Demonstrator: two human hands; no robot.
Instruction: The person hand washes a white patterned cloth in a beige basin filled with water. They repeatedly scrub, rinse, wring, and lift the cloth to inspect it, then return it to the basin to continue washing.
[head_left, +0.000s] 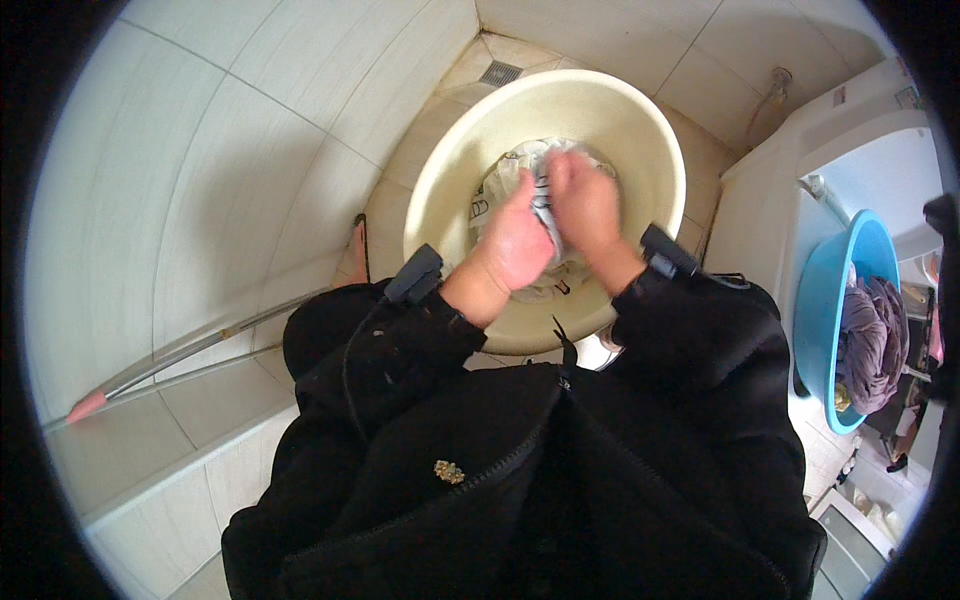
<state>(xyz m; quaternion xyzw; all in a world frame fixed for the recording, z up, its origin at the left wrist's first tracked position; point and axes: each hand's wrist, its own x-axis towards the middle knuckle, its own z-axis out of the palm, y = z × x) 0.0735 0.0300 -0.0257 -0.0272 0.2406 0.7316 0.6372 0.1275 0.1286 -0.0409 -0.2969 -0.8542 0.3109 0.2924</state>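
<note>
A large cream plastic tub (652, 142) stands on the tiled floor before me. Inside it lies a white cloth (491, 199) with dark printed markings, bunched up against the bottom. My left hand (514, 240) grips a fold of this cloth, thumb pointing up. Close beside it my right hand (585, 202) is closed on the same cloth and blurred by motion. A strip of the fabric runs between the two hands. Most of my fingers are hidden behind the hands and the cloth.
At the right, a blue basin (814, 322) holding purple-grey cloth rests by a white appliance (750, 217). A metal pole (165, 364) with a pink end leans along the left ledge (217, 405). A floor drain (500, 73) lies behind the tub, near a wall pipe fitting (780, 79).
</note>
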